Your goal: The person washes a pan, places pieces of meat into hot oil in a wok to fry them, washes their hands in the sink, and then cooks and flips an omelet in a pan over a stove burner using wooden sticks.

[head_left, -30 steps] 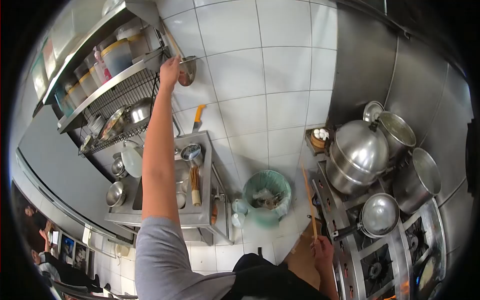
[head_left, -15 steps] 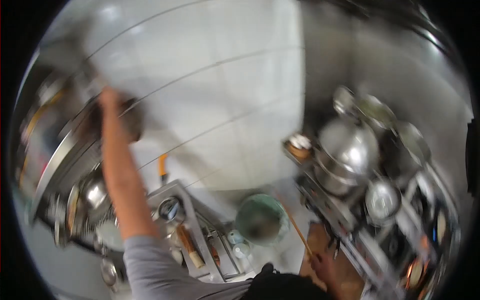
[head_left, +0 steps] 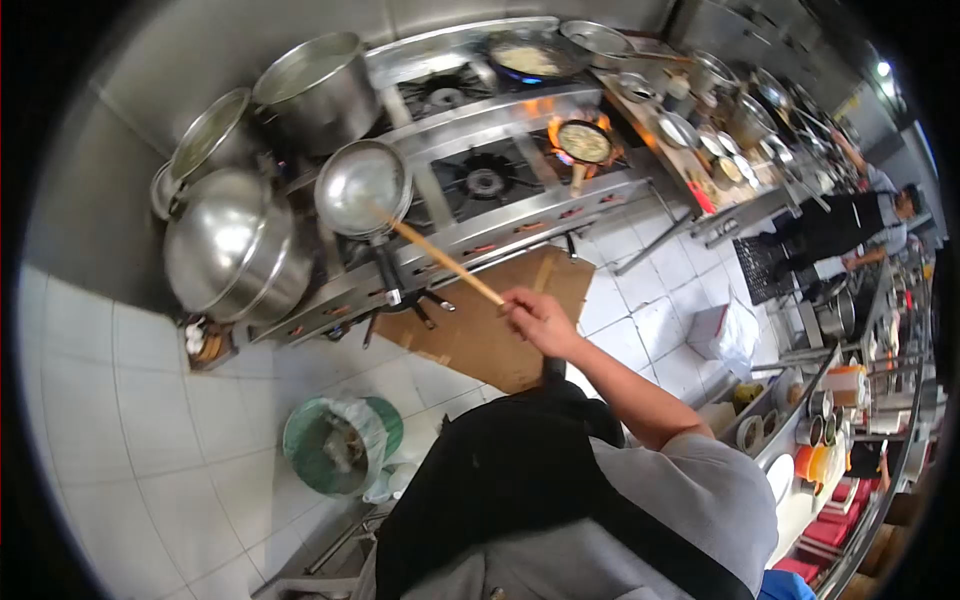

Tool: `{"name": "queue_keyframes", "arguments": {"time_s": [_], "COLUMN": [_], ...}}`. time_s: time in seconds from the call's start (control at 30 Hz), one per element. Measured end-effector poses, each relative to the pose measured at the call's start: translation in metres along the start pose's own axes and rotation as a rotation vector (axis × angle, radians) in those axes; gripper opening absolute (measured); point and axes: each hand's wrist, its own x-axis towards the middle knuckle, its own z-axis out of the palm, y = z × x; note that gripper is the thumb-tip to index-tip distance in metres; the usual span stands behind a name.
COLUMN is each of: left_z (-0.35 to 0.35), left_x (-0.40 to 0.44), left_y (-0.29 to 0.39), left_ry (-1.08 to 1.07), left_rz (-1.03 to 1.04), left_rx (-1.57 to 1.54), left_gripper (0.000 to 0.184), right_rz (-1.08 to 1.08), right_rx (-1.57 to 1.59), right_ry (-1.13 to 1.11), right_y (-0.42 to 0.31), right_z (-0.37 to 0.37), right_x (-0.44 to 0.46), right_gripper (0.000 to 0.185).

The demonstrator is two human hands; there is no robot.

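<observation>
A wooden stick (head_left: 445, 262) is grasped near one end by the right hand (head_left: 538, 322), with the fingers folded closely around it. The stick is held at a slant between the hand and the steel pan (head_left: 365, 180), which is set on the stove (head_left: 505, 226). The stick's far end is seen across the pan's near rim; whether the metal is touched cannot be told. The pan's black handle (head_left: 388, 270) is left ungripped, just beside the stick. A domed pot (head_left: 235, 245) is placed to the left of the pan, a tall pot (head_left: 318, 95) behind it, and a small frying pan (head_left: 585, 143), ringed by flames, well to its right. The left hand is out of view, so its grip cannot be told.
</observation>
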Motion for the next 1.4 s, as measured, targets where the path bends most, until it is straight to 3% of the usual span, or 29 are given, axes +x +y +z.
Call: {"name": "queue_keyframes", "arguments": {"time_s": [0.03,0.13,0.17,0.2,0.23,0.27,0.37,0.43,0.7,0.9,1.03,1.17,1.4], "left_z": [0.014,0.086,0.103,0.118,0.108,0.109,0.154,0.181,0.314,0.368,0.382,0.378,0.384], "left_x": [-0.052,-0.302,-0.373,-0.446,-0.419,-0.429,-0.489,-0.493,-0.586,-0.618,-0.618,-0.605,-0.631], "left_y": [0.034,0.149,0.191,0.219,0.332,0.398,0.511,0.575,0.727,0.785,0.783,0.793,0.827], "left_ry": [-0.164,-0.965,-1.226,-1.389,-1.637,-1.841,-1.769,-1.672,-1.571,-1.75,-1.841,-1.828,-1.826], "left_rz": [-0.008,-0.097,-0.068,0.11,-0.2,-0.29,0.149,0.327,0.619,0.678,0.662,0.642,0.616], "left_rx": [-0.125,-0.438,-0.495,-0.501,-0.734,-0.71,-0.969,-0.894,-0.834,-0.738,-0.661,-0.694,-0.647], "left_gripper": [0.039,0.032,0.037,0.044,0.038,0.03,0.025,0.025,0.031,0.039,0.038,0.041,0.039], "right_rz": [-0.011,-0.002,0.046,0.148,0.247,0.217,0.083,0.046,0.154,0.191,0.237,0.203,0.142], "right_rx": [-0.08,-0.397,-0.51,-0.562,-0.618,-0.655,-0.875,-0.965,-1.106,-1.177,-1.135,-1.099,-1.199], "right_ry": [0.114,0.392,0.449,0.471,0.493,0.515,0.549,0.553,0.445,0.278,0.33,0.34,0.242], "right_y": [0.024,0.11,0.139,0.137,0.132,0.137,0.142,0.131,0.145,0.151,0.169,0.141,0.162], "right_z": [-0.037,-0.177,-0.225,-0.263,-0.302,-0.335,-0.405,-0.429,-0.474,-0.494,-0.528,-0.531,-0.552], "right_x": [-0.005,-0.026,-0.032,-0.039,-0.039,-0.033,0.011,0.054,0.207,0.282,0.285,0.277,0.331], "right_gripper": [0.028,0.029,0.028,0.027,0.027,0.026,0.024,0.025,0.029,0.027,0.024,0.024,0.023]}}
